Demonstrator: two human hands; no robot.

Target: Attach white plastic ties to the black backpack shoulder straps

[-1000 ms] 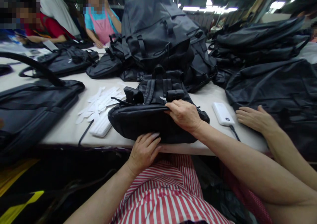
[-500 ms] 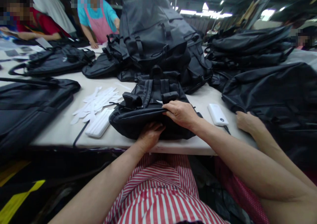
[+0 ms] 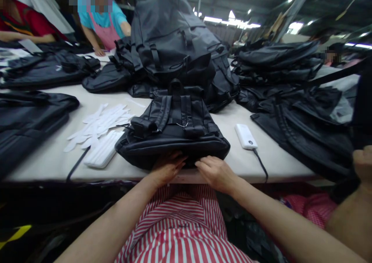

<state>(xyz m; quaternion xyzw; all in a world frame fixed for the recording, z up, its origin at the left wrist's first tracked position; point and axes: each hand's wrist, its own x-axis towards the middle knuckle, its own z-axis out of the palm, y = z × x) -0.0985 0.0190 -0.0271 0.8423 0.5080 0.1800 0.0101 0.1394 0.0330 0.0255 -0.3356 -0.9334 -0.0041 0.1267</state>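
Observation:
A black backpack (image 3: 171,137) lies on the table in front of me, straps upward, its bottom end towards me. My left hand (image 3: 169,166) grips the lower front of this bag, fingertips partly lost in its dark fabric. Beside it, my right hand (image 3: 216,173) is closed at the same near edge, fingers bent together and pinching the fabric. A gap separates the two hands. A thin pale curved piece (image 3: 182,125) rests between the shoulder straps.
White strips (image 3: 100,123) and a white ribbed block (image 3: 103,152) are on the left. At right lies a white power bank (image 3: 245,136) with a cable. Black bags (image 3: 174,34) are heaped behind. A neighbour's hand (image 3: 363,166) is at far right; other people work at back left.
My right hand has come down from the bag's upper seam to its near bottom edge. The left hand stays low on the bag. The neighbour's bag at right has shifted.

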